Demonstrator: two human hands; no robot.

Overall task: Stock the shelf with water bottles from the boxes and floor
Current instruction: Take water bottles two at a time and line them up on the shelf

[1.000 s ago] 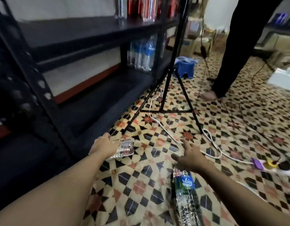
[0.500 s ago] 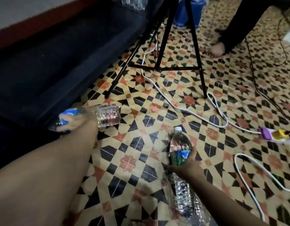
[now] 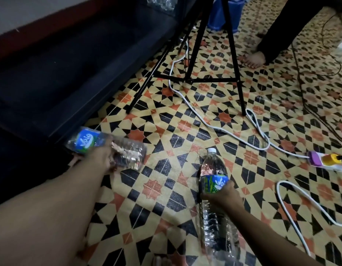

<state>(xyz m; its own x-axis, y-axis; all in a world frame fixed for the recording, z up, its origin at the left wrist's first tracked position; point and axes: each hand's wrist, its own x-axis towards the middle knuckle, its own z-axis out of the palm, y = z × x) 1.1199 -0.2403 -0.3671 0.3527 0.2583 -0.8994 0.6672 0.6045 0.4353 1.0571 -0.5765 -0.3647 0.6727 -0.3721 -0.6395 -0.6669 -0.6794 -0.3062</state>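
i see the shelf (image 3: 60, 73) on the left, the tripod (image 3: 214, 60) standing just right of it on the floor (image 3: 166, 189). my left hand (image 3: 100, 158) holds one bottle (image 3: 106, 146) sideways near the shelf's edge; my right hand (image 3: 222, 196) holds another bottle (image 3: 214, 169) to its right.

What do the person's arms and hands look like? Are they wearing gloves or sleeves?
No gloves and no sleeves show. The left hand and the right hand are bare, and both forearms are bare as far as the picture reaches. No watch, ring or bracelet can be seen on them.
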